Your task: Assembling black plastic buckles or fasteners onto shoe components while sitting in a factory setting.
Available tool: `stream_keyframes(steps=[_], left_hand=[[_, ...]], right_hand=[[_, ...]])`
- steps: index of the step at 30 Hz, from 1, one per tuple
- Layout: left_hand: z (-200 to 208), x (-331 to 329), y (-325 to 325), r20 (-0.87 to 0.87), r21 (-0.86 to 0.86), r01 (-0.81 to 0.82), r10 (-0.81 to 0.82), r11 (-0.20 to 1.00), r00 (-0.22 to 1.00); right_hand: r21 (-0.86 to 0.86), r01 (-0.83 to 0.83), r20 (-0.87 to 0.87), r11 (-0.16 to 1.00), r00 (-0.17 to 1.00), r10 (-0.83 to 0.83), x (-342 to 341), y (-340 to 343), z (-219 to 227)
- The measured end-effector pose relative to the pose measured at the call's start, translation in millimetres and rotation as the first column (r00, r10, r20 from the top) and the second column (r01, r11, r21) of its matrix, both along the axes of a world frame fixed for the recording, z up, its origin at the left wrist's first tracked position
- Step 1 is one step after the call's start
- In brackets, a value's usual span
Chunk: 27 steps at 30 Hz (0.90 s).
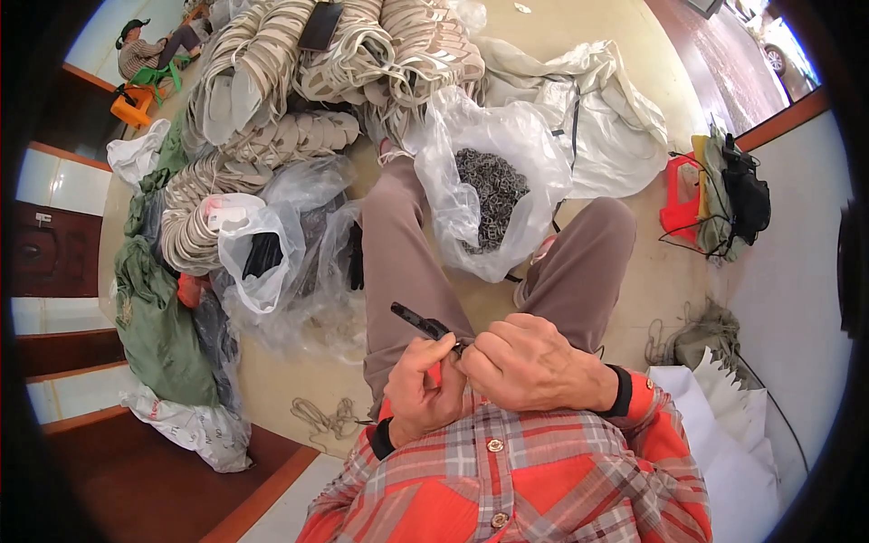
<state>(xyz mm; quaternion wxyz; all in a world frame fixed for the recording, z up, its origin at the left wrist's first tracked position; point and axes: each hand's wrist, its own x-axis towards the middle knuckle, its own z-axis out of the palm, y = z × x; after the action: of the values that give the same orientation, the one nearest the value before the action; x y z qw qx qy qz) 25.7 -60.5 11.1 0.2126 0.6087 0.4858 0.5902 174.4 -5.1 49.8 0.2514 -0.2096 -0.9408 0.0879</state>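
Observation:
My left hand [422, 384] pinches a black strap [416, 319] between thumb and fingers, in front of my shirt. One flat end of the strap sticks out up and to the left. Beside it, my right hand [534, 364] is closed, its fingertips meeting the left ones at the strap's other end. A small dark piece shows between the fingertips, too small to make out. Between my knees stands a clear plastic bag [441, 213] full of small dark metal buckles [490, 195]. Left of my leg, another open plastic bag [286, 288] holds black strips [262, 254].
Stacks of beige sandal uppers [262, 63] fill the floor ahead and left, with a dark phone [320, 25] on top. A white sack [597, 127] lies ahead right, near a red stool [679, 195]. Green cloth [158, 335] lies left. Another person [149, 50] sits far left.

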Motion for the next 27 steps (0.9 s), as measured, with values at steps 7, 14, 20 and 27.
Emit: stream_keyframes(steps=[7,14,20,27], left_hand=[[-4,-6,-3,-0.085,-0.136,0.029,-0.040,0.990,0.996],[-3,-3,-6,0.182,-0.468,0.130,-0.049,0.874,0.982],[-5,-4,-8,0.162,-0.463,0.094,-0.020,0.882,0.987],[10,2,2,0.177,-0.671,0.185,-0.088,0.718,0.980]], right_hand=[[-0.234,0.069,-0.083,0.970,0.992,-0.090,-2,-15,-16],[-0.114,0.266,0.149,0.957,0.957,-0.248,-2,-26,-16],[-0.066,0.204,0.225,0.977,0.957,-0.185,-1,-31,-13],[-0.070,0.313,0.316,0.947,0.908,-0.276,-2,-34,-29]])
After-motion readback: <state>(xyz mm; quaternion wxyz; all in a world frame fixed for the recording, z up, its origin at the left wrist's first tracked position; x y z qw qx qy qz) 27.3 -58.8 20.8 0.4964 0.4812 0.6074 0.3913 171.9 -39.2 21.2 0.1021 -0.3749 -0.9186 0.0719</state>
